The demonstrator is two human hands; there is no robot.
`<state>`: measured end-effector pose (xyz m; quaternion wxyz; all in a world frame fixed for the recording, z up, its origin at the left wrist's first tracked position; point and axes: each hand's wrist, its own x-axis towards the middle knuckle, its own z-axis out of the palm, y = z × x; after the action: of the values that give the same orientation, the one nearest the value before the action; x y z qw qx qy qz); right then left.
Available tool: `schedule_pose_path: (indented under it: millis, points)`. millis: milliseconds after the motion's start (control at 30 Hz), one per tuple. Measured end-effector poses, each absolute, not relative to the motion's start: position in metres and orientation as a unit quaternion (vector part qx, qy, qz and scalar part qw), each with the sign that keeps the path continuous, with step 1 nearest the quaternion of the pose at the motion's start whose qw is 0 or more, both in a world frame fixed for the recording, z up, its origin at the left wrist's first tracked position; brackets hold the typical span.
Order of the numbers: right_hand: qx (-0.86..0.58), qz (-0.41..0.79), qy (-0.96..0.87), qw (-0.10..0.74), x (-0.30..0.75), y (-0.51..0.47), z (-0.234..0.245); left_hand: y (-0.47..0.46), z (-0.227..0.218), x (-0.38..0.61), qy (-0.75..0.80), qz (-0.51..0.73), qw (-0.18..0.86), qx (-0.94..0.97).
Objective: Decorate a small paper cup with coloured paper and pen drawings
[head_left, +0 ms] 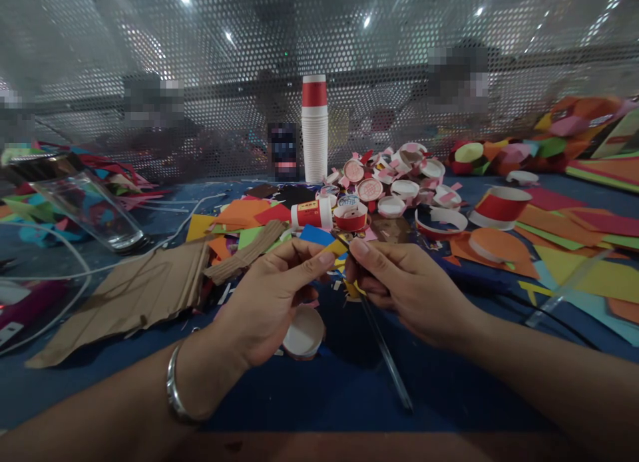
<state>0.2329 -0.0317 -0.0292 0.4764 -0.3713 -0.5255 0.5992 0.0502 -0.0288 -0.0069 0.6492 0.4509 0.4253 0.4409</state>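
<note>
My left hand (279, 295), with a silver bangle at the wrist, pinches a small yellow paper piece (335, 247) between thumb and fingertips. Close against it, my right hand (399, 282) is closed with thumb on forefinger. A thin dark tip shows at its fingertips by the yellow paper; what it belongs to is hidden. Below the hands, a clear stick (387, 359) slants across the blue table. A round cut-off cup bottom (304, 332) lies under my left hand. More yellow bits (352, 289) show beneath the fingers of my right hand.
A tall stack of paper cups (315, 136) stands by the perforated metal screen (224, 69). Cut cup pieces (394, 182) are heaped beside it. Torn cardboard (134, 282), a glass bottle (92, 209) and a white cable (74, 275) lie left; coloured paper (589, 275) spreads right.
</note>
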Motion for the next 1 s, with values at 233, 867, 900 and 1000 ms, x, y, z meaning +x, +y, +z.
schedule_pose_path:
  millis: [233, 867, 900, 1000]
  points:
    - [-0.394, 0.574, -0.539, 0.475, 0.239, -0.029, -0.025, -0.018, -0.006, 0.041, 0.386, 0.444, 0.619, 0.520]
    - [-0.393, 0.525, -0.669, 0.348, 0.248, -0.029, -0.028, -0.013, 0.004, 0.027, 0.386, 0.383, 0.557, 0.628]
    - [-0.394, 0.526, -0.669, 0.347, 0.248, -0.029, -0.028, -0.013, 0.005, 0.027, 0.385, 0.382, 0.557, 0.629]
    - [-0.401, 0.526, -0.665, 0.348, 0.248, -0.030, -0.028, -0.014, 0.006, 0.028, 0.385, 0.382, 0.558, 0.628]
